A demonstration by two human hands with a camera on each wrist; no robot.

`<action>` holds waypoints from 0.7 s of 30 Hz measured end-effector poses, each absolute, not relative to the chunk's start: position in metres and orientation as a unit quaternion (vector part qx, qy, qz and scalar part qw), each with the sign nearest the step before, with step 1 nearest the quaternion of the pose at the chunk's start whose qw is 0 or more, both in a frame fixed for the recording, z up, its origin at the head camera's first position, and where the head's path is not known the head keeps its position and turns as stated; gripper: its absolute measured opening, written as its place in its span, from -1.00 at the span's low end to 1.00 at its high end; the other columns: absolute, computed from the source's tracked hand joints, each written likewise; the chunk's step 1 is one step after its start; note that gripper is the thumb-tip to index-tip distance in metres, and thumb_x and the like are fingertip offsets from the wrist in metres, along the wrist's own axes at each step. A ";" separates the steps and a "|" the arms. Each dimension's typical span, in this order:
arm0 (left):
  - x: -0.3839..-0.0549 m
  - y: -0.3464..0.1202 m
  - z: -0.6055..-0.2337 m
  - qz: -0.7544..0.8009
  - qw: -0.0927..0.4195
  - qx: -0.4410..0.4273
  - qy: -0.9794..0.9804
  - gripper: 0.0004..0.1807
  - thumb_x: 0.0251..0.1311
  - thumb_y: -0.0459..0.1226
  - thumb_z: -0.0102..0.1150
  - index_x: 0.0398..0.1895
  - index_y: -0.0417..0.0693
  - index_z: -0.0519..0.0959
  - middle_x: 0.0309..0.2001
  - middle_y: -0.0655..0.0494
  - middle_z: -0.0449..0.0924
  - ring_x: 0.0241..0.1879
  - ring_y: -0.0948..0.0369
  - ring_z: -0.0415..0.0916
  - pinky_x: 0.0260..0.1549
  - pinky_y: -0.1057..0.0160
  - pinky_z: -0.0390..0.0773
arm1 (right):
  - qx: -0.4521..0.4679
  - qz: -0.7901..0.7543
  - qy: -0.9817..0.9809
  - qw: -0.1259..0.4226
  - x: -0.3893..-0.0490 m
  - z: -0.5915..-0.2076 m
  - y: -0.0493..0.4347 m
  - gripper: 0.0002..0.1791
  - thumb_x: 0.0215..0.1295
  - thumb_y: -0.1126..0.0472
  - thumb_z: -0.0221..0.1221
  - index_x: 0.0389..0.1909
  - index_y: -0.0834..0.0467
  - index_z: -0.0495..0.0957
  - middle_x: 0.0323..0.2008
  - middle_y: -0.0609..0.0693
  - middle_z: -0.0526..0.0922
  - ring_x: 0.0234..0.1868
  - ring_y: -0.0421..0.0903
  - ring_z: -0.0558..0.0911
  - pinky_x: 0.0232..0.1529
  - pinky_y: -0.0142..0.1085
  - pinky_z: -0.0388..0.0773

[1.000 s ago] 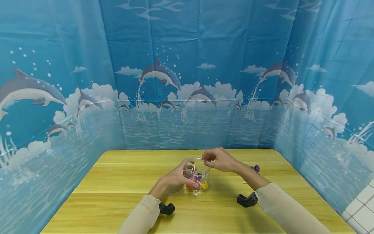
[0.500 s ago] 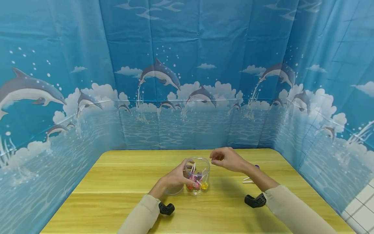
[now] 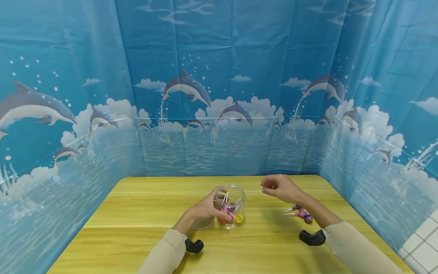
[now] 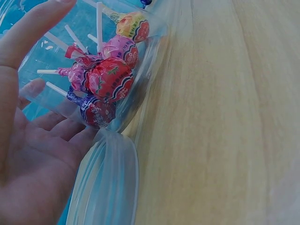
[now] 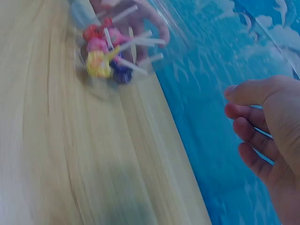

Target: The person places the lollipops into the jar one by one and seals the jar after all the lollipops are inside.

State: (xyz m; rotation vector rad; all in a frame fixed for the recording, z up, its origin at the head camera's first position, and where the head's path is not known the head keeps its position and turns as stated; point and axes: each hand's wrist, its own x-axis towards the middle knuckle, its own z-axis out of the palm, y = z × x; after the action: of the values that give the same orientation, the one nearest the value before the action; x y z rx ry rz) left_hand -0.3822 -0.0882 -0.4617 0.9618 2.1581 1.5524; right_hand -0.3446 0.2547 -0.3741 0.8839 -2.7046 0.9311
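Observation:
My left hand [image 3: 206, 206] grips the side of a clear plastic jar [image 3: 242, 203] standing at the middle of the table, thumb in front and fingers behind. Inside lie several wrapped lollipops [image 4: 110, 77], red, pink, yellow and purple, their white sticks pointing up and sideways. To the right of the jar and above the tabletop hovers my right hand [image 3: 282, 188], fingers loosely bent, nothing between them. A few lollipops [image 3: 302, 214] with purple and pink wrappers lie on the table below and right of that hand. A clear round lid [image 4: 117, 183] lies beside the jar, under the left hand.
The yellow wood-grain table [image 3: 154, 213] reaches back to a blue dolphin-print curtain [image 3: 219, 152], which also hangs along both sides. Black wrist mounts [image 3: 194, 246] sit at the cuffs of both sleeves. White tiles [image 3: 419, 243] show at the far right.
My right hand has moved from the jar's rim away to the right, leaving the lollipops on the table in fuller view. The left hand and the jar have stayed in place.

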 end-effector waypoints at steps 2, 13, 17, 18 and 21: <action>-0.382 -0.088 -0.462 0.540 0.154 0.336 0.756 -0.02 0.07 -0.16 0.60 0.49 0.17 0.18 0.36 -0.18 0.34 0.10 0.09 0.52 0.12 0.03 0.50 | 0.289 0.313 -0.902 0.078 -0.343 -0.377 0.264 -0.85 0.46 0.20 0.29 -0.05 0.15 0.68 -0.22 -0.12 0.69 -0.20 -0.13 0.66 -0.18 -0.19 0.62; -0.383 -0.088 -0.464 0.535 0.150 0.347 0.756 -0.06 0.12 -0.17 0.58 0.47 0.17 0.17 0.38 -0.25 0.33 0.10 0.10 0.52 0.11 0.05 0.51 | 0.244 0.310 -0.914 0.094 -0.331 -0.408 0.310 -0.90 0.43 0.25 0.30 -0.11 0.17 0.68 -0.28 -0.15 0.70 -0.27 -0.18 0.66 -0.23 -0.22 0.62; -0.384 -0.087 -0.464 0.535 0.151 0.349 0.755 -0.07 0.12 -0.17 0.58 0.46 0.16 0.18 0.37 -0.25 0.34 0.09 0.12 0.53 0.10 0.07 0.52 | 0.203 0.320 -0.920 0.100 -0.326 -0.417 0.324 -0.91 0.43 0.26 0.31 -0.12 0.17 0.69 -0.29 -0.13 0.70 -0.29 -0.14 0.65 -0.25 -0.21 0.60; -0.384 -0.088 -0.464 0.535 0.150 0.348 0.755 -0.07 0.12 -0.17 0.58 0.46 0.16 0.18 0.37 -0.25 0.34 0.09 0.12 0.53 0.09 0.07 0.52 | 0.196 0.320 -0.921 0.103 -0.325 -0.419 0.328 -0.91 0.42 0.26 0.31 -0.13 0.17 0.69 -0.29 -0.12 0.70 -0.29 -0.13 0.65 -0.25 -0.20 0.60; -0.385 -0.088 -0.465 0.533 0.150 0.347 0.757 -0.07 0.12 -0.18 0.58 0.47 0.16 0.18 0.37 -0.25 0.34 0.09 0.11 0.53 0.10 0.05 0.52 | 0.174 0.315 -0.927 0.110 -0.321 -0.426 0.339 -0.91 0.40 0.25 0.33 -0.16 0.18 0.69 -0.31 -0.11 0.72 -0.28 -0.10 0.66 -0.25 -0.18 0.60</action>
State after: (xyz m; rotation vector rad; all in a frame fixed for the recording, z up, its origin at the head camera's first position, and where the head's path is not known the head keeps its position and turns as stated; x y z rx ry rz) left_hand -0.3845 -0.0876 -0.4649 0.9956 2.1748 1.5326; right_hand -0.3214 0.3390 -0.4257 0.5110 -2.7230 0.9250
